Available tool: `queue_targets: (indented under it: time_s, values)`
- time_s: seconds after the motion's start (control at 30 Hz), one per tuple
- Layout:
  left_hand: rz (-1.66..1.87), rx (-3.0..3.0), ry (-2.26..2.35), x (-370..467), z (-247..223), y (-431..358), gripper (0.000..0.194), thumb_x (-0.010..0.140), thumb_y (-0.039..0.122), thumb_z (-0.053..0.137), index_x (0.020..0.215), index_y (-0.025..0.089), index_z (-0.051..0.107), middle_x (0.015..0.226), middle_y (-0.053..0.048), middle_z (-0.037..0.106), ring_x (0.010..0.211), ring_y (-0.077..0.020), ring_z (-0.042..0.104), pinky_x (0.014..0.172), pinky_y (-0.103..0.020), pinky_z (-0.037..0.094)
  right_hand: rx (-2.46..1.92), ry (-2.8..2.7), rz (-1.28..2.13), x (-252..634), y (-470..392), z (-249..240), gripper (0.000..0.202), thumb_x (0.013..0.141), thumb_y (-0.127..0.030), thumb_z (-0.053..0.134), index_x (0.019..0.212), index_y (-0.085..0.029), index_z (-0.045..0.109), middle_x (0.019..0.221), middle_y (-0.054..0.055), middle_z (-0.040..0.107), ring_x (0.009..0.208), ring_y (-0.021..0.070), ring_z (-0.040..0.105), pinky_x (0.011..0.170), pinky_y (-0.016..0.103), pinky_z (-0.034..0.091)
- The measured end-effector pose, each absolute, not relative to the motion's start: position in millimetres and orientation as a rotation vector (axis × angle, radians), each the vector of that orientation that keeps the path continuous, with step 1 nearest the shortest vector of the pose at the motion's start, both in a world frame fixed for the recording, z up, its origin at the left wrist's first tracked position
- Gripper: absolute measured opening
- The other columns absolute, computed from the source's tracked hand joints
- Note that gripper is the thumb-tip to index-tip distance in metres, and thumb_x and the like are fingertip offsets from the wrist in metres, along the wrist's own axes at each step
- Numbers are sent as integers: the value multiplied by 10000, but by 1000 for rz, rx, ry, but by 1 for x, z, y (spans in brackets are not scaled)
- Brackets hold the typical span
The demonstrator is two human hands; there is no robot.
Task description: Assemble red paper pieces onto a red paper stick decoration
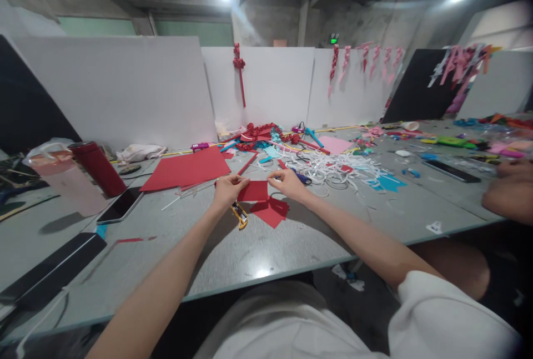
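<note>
A small red paper piece [257, 191] is stretched between my two hands above the table. My left hand [228, 190] pinches its left side between thumb and fingers. At the upper right corner of the same piece, my right hand [290, 185] is closed in a pinch, with its fingertips partly hidden. More red paper squares [272, 213] lie loosely overlapped just below. Beside my left hand rests a yellow utility knife [240, 216]. Behind the hands is a thin red paper stick [249, 163].
Large red sheets [187, 167] lie to the left, near a phone [120, 205], a red flask [96, 167] and a pink-tinted jug [62, 178]. White paper strips [333, 170] heap up at right. Another person's hand [510, 190] rests by the right edge, near a second phone [452, 171].
</note>
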State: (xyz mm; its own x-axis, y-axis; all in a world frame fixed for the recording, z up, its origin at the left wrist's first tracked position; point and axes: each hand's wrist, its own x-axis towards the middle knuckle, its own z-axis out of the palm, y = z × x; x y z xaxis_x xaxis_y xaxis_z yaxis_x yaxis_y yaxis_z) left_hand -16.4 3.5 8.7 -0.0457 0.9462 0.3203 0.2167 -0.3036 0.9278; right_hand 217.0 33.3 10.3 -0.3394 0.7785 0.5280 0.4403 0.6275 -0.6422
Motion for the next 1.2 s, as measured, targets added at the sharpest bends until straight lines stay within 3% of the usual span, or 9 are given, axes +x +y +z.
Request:
queue_targets:
  time_s: [0.23,0.47,0.57,0.67,0.77,0.9,1.07,1.2]
  values:
    - [1399,1657,1277,-23,3,12,512,735,633,701,818,131,761,769,-74,748,710,-205,651,614,-267,473,-966,-1990,459,219,36,10,237,853,-310,611,865,-149,786,810,40,749,714,153,582,665,248,406]
    - [1244,2159,1668,-28,3,11,472,973,450,444,762,151,741,692,-58,696,656,-188,595,629,-279,391,-934,-2056,363,216,30,9,196,877,-250,602,895,-165,777,848,36,762,708,144,615,680,246,433]
    - [1158,2263,1864,-29,3,7,373,1000,340,430,1037,135,739,833,-112,734,744,-218,645,697,-299,429,-921,-2080,333,214,22,11,186,881,-218,603,926,-172,777,897,42,772,754,151,650,733,253,454]
    - [1201,2461,1875,-25,5,0,377,1001,278,453,1313,137,612,1054,-153,730,952,-247,662,827,-325,467,-936,-2122,309,211,16,11,188,893,-226,608,955,-175,778,864,40,770,720,145,645,708,246,445]
    - [1190,2751,1545,-14,7,-9,298,1005,254,460,1212,158,651,1111,-131,716,1091,-254,607,948,-360,460,-926,-2167,296,208,9,12,188,903,-236,613,980,-181,776,834,35,763,679,133,625,668,232,426]
    - [1145,2854,1412,-3,10,-18,196,990,248,509,1006,189,696,948,-91,714,1026,-259,590,1012,-448,420,-894,-2213,285,203,3,12,187,921,-240,609,1000,-193,772,820,28,755,660,124,612,653,223,412]
    - [1207,2710,1240,-3,12,-19,157,977,205,527,992,182,682,955,-76,713,970,-232,577,892,-379,471,-880,-2221,300,202,2,12,193,928,-235,605,1019,-190,769,813,27,752,658,123,615,650,219,409]
    - [1244,2631,1173,-4,11,-16,174,992,267,536,962,183,686,913,-68,712,927,-226,572,845,-366,473,-876,-2215,314,203,3,14,204,936,-244,598,1035,-202,771,850,27,762,689,129,630,676,224,423]
